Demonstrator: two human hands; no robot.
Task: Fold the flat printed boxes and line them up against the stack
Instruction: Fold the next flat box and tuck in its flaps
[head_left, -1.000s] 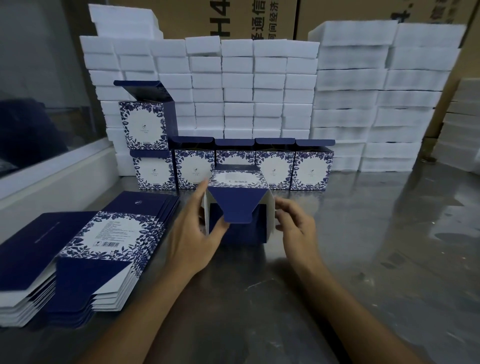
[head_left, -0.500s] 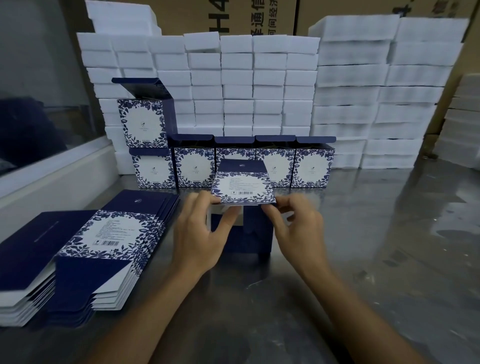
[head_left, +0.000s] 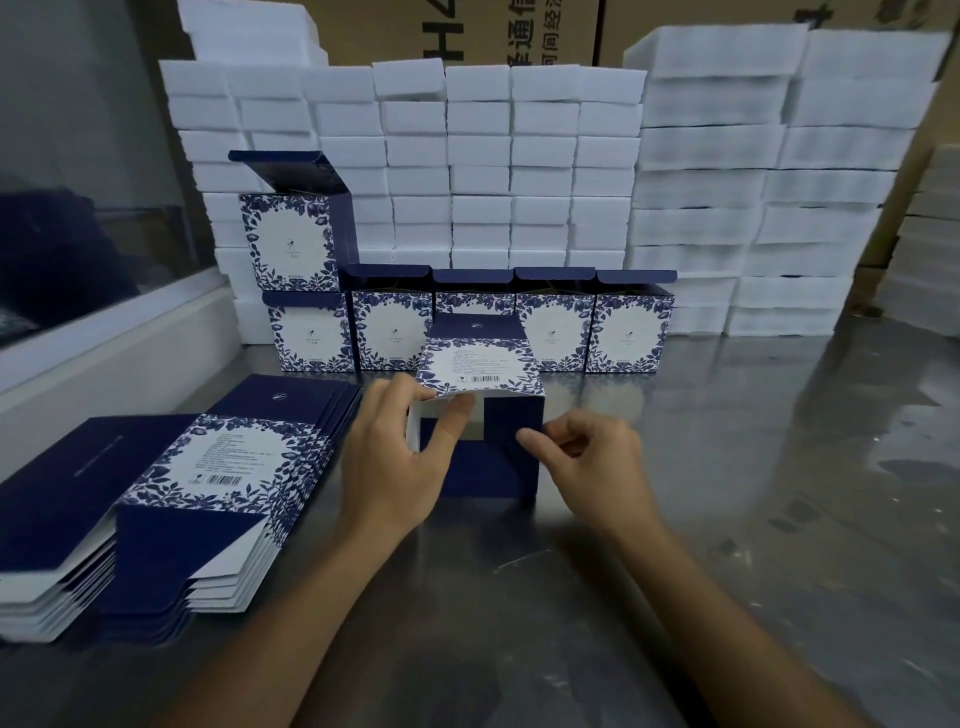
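Note:
A half-formed blue and white floral box (head_left: 480, 410) lies on its side on the steel table, its barcode panel facing up. My left hand (head_left: 400, 457) grips its left end, thumb pressed under the top panel's front edge. My right hand (head_left: 587, 462) pinches the box's right front corner with curled fingers. Behind it, a row of folded boxes (head_left: 550, 327) with raised lids stands against the stack of white foam blocks (head_left: 478, 166), and one more folded box (head_left: 291, 239) sits on top of the leftmost. Flat printed boxes (head_left: 197, 483) lie piled at the left.
A second, wider stack of white foam blocks (head_left: 769, 182) rises at the back right, with more foam blocks (head_left: 930, 244) at the far right edge. Brown cartons (head_left: 467, 31) stand behind. A white ledge with a glass pane (head_left: 78, 234) borders the left. The steel table (head_left: 753, 493) is reflective.
The blue end flaps that stood open toward me are now folded in. The box turned so its barcode panel faces up, and both hands moved onto its front edge and corner.

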